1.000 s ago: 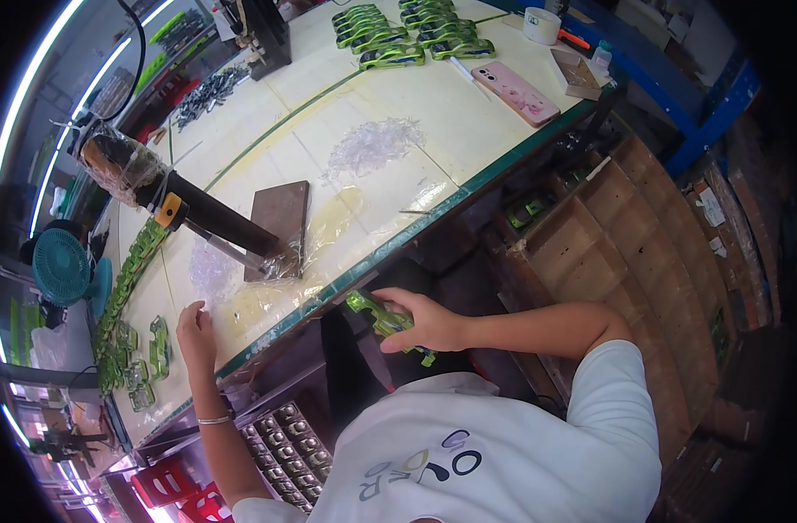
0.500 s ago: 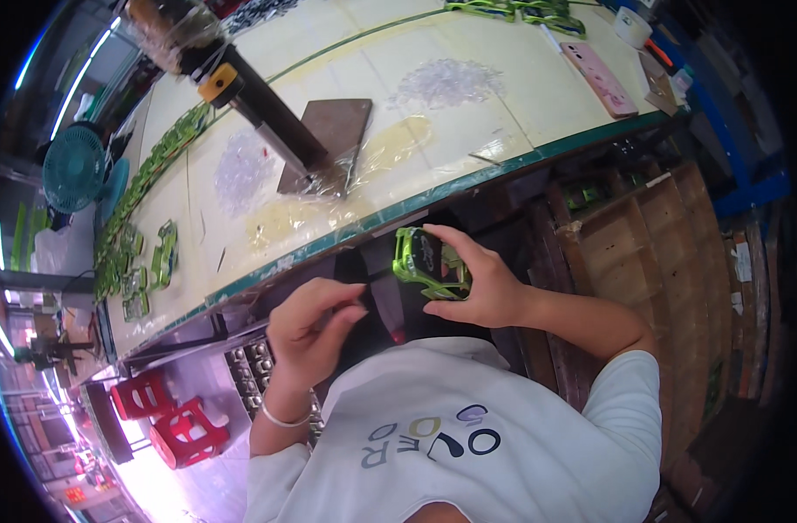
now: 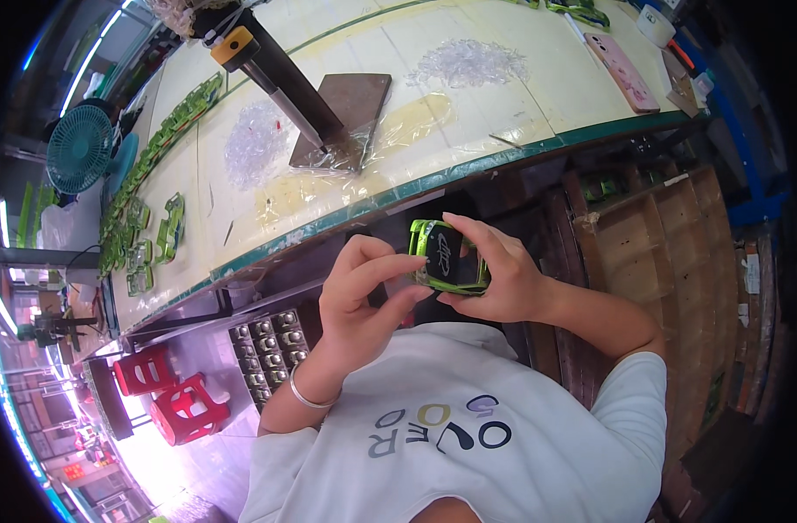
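Observation:
My right hand (image 3: 494, 275) grips a small green and black toy car body (image 3: 446, 257), held in front of my chest below the table's green front edge (image 3: 433, 179). My left hand (image 3: 359, 296) is beside it, thumb and fingertips pinching at the car's left end; whether a small part sits between those fingers cannot be told. A bracelet circles my left wrist. On the pale tabletop lie two heaps of small clear plastic pieces, one (image 3: 259, 139) at the left and one (image 3: 473, 63) at the right.
A black press tool with a yellow collar (image 3: 272, 61) stands on a brown metal plate (image 3: 346, 118). Rows of green car shells (image 3: 150, 218) line the left. A pink phone (image 3: 623, 59), a teal fan (image 3: 80, 148), red stools (image 3: 167, 397) and a wooden crate (image 3: 643, 244) surround me.
My left hand left the tabletop and came down to the green car. My right hand lifted the car from under the table edge to chest height, and the view tilted down.

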